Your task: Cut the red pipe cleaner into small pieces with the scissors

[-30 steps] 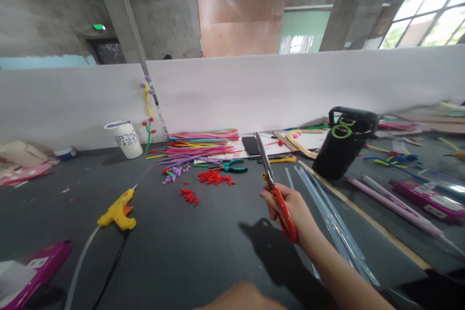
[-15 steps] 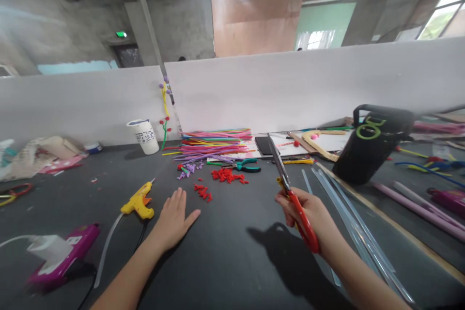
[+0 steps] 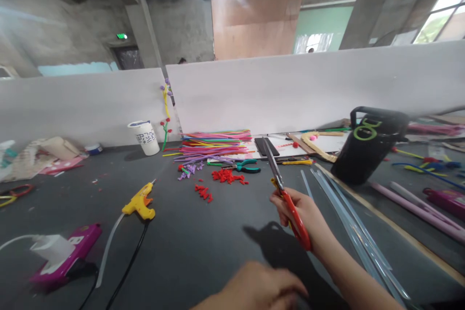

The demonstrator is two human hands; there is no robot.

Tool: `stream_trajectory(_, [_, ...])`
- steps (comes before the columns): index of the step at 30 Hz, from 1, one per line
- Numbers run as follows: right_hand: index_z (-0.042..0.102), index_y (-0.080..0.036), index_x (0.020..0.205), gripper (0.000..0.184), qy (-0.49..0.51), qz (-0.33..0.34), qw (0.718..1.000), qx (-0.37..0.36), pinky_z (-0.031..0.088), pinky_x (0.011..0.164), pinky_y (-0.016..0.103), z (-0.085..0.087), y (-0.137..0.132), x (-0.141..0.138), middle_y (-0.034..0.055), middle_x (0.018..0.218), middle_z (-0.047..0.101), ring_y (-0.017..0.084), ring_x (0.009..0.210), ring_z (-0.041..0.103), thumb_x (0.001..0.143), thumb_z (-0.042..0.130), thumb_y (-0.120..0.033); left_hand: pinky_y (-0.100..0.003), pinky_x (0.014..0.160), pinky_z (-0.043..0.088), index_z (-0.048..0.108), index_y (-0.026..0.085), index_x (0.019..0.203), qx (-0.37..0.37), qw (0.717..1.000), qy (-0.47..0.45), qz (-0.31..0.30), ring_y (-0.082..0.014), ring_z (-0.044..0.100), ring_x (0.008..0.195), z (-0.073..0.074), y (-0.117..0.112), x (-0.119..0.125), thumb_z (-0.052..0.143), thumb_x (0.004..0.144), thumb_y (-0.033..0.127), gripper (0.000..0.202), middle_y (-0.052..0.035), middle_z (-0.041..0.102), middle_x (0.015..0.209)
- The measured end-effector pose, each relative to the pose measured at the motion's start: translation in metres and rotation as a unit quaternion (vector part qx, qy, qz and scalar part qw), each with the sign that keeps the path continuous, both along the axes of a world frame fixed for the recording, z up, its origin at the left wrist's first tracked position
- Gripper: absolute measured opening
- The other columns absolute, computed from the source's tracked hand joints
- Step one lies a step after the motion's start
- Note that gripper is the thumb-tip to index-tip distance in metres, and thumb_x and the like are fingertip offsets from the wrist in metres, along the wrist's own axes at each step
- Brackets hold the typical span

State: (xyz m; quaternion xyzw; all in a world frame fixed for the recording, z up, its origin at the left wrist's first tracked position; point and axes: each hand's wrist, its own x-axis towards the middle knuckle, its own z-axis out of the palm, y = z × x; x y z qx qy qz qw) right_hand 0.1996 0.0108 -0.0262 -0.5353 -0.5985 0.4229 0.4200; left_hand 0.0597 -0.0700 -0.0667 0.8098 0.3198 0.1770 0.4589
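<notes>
My right hand grips a pair of scissors, its red handle in the palm and the blades pointing up and away over the table. Yellow parts show by the fingers, and I cannot tell whether they belong to the scissors. Low in the view, my left hand is blurred, with its fingers partly cut off by the lower edge. Ahead of the hands lie cut red pieces, with a smaller red group nearer to me. Purple pieces sit to their left, and teal-handled pliers touch the red pile's far side.
Fuzzy craft stems are stacked by the white partition. A yellow glue gun and purple power strip lie left. Clear sticks and a black bottle occupy the right; a white cup stands behind.
My left hand has left the tabletop beside the glue gun and moved right and toward me, to the lower middle. My right hand, with the scissors, has shifted slightly left.
</notes>
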Motion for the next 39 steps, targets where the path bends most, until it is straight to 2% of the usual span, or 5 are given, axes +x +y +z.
stream_trajectory(6, [0.047,-0.019,0.062,0.021,-0.046,-0.029,0.998,0.036,0.031,0.039,0.021,-0.003,-0.007,0.005,-0.0066,0.039,0.04,0.01,0.036,0.039,0.068,0.05,-0.039,-0.034,0.097,0.028,0.062,0.016,0.089,-0.185,0.898,-0.323,0.236,-0.0232,0.047,0.107,0.025,0.047,-0.001,0.062,0.062,0.021,0.028,-0.0092,0.059,0.108])
stream_trajectory(13, [0.053,-0.02,0.068,0.014,-0.184,-0.093,0.97,0.132,0.03,0.049,0.023,-0.013,0.002,-0.025,-0.0008,0.056,0.053,0.014,0.053,0.045,0.068,0.049,-0.034,-0.036,0.078,0.045,0.05,0.013,0.107,-0.269,0.837,-0.378,0.289,-0.0232,0.059,0.091,0.039,0.061,0.041,0.01,0.08,0.054,0.063,-0.0138,0.06,0.104])
stream_trajectory(17, [0.052,-0.02,0.064,0.016,-0.246,-0.165,0.949,0.109,0.023,0.046,0.024,-0.015,0.035,-0.008,0.0013,0.054,0.051,0.015,0.049,0.042,0.069,0.046,-0.034,-0.031,0.072,0.047,0.054,0.019,0.107,-0.078,0.931,-0.123,0.335,-0.0175,0.061,0.086,0.05,0.07,0.008,0.02,0.084,0.046,0.049,-0.0068,0.065,0.097])
stream_trajectory(25, [0.048,-0.021,0.059,0.019,-0.281,-0.146,0.944,0.089,0.023,0.044,0.022,-0.019,0.043,0.01,-0.0011,0.05,0.049,0.014,0.048,0.042,0.07,0.044,-0.035,-0.04,0.076,0.045,0.051,0.017,0.106,0.029,0.866,0.169,0.471,-0.02,0.054,0.092,0.044,0.152,-0.132,0.047,0.08,0.028,0.028,-0.0074,0.053,0.11])
stream_trajectory(39, [0.052,-0.019,0.061,0.023,-0.277,-0.139,0.946,0.092,0.024,0.043,0.021,-0.019,0.048,0.005,-0.0029,0.048,0.046,0.012,0.046,0.04,0.071,0.044,-0.038,-0.039,0.073,0.046,0.05,0.015,0.108,0.001,0.853,0.278,0.443,-0.0202,0.055,0.09,0.024,0.179,-0.137,0.049,0.08,0.027,0.03,-0.0075,0.053,0.109])
